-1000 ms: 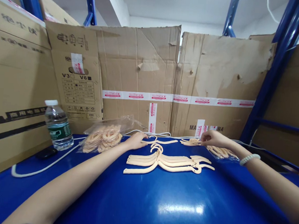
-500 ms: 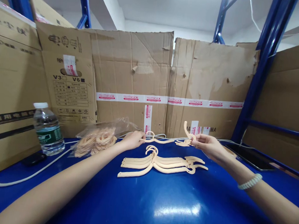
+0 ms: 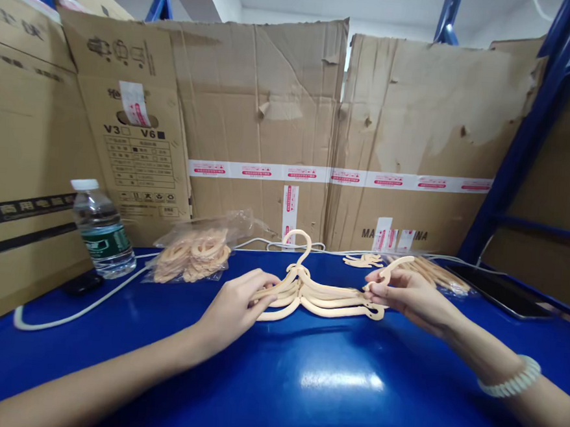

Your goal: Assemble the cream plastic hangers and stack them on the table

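Over the middle of the blue table, a beige clothes hanger (image 3: pixel 326 290) is raised with its round hook upward. My left hand (image 3: pixel 237 301) pinches its left arm between thumb and fingers. At the opposite end, my right hand (image 3: pixel 416 297) is closed on a small curved beige hook piece (image 3: pixel 399 263), held against the hanger's right tip. Exactly how the two meet is hidden by the fingers. Just beneath lies a stack of similar hangers (image 3: pixel 339 312), partly covered by the held one. Several loose hook pieces (image 3: pixel 362 260) lie beyond my right hand.
A clear bag of beige ring-like parts (image 3: pixel 194 257) and a water bottle (image 3: pixel 105 237) stand at left. More beige parts in plastic (image 3: pixel 439 276) and a dark flat device (image 3: pixel 499 292) lie at right. White cable (image 3: pixel 78 303) runs along the table; cardboard (image 3: pixel 266 127) walls the back.
Both hands have come nearer, bringing the hanger from the back of the table to over the stack. The hook piece in my right hand is now at the hanger's right end.
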The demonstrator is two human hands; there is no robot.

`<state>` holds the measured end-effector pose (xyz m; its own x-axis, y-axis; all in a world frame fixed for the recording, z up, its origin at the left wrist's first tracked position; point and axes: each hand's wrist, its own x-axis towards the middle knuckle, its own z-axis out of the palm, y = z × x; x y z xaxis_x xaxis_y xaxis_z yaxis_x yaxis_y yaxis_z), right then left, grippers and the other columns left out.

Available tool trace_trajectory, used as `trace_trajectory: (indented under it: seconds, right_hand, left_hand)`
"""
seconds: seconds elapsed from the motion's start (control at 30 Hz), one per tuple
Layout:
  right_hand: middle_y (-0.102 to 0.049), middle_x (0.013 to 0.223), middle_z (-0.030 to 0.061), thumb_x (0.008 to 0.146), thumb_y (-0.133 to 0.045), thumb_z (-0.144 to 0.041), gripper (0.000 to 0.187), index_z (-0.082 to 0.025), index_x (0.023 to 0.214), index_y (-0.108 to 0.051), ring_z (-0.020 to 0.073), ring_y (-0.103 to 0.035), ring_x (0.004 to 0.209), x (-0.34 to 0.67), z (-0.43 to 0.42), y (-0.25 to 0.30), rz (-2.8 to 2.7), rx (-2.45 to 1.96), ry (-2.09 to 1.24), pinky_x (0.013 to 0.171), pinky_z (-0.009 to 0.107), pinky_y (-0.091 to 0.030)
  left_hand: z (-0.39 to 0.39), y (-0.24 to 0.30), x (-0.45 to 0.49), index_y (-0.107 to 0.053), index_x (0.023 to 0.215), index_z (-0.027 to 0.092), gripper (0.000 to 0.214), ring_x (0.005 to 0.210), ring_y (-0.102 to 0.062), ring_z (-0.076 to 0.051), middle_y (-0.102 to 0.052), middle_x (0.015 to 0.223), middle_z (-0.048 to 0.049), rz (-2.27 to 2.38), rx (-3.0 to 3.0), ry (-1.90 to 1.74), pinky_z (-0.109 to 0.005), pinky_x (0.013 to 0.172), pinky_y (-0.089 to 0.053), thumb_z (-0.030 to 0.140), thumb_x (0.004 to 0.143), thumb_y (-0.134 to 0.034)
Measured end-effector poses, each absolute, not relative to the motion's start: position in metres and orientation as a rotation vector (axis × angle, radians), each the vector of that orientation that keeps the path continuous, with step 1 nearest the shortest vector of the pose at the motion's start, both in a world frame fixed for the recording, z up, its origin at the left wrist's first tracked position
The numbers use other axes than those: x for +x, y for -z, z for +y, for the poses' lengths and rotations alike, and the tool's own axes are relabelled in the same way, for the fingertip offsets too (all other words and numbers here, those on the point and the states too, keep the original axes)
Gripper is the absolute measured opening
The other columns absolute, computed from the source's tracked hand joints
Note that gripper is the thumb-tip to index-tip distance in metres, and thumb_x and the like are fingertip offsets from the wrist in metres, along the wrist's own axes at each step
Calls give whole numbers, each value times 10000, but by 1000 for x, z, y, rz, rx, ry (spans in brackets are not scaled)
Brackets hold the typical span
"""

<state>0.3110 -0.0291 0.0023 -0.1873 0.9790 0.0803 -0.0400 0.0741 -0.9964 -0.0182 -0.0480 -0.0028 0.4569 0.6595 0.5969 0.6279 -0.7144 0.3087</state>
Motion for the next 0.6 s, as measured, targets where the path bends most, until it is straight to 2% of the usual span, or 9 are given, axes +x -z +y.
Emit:
trace_trajectory:
  seconds: [0.17,0.33,0.47,0.6]
  right_hand:
    - [-635,718,28,579,-875,-408,362,-155,715,-655,131,-573,636,305,-31,2,-1457,-1037,-1285,609,264,-508]
    - [-648,827,45,643,-849,-397,338,-159,756,-637,145,-601,729,304,-32,3,-1395,-991,-1433,707,282,-533]
    - [-662,927,58,663,-844,-361,319,-162,767,-618,149,-630,789,304,-32,3,-1349,-1014,-1558,746,278,-551]
    - [-676,838,64,662,-841,-356,325,-161,772,-605,184,-673,802,304,-32,2,-1347,-1050,-1643,737,284,-556]
  left_hand:
    - [-59,20,-18,-643,1042,226,174,883,-660,-173,-686,949,-29,1130,2496,-1274,-249,764,-519,179,892,-566]
    - [-60,25,-19,-659,1061,244,225,890,-663,-172,-687,963,-32,1062,2447,-1277,-251,763,-542,143,889,-555]
    - [-59,28,-18,-663,1044,236,200,969,-656,-198,-693,1047,-58,1016,2435,-1287,-298,825,-554,157,892,-559]
    - [-60,28,-17,-665,1036,235,189,973,-662,-206,-697,1045,-64,1016,2401,-1302,-289,779,-583,171,891,-563]
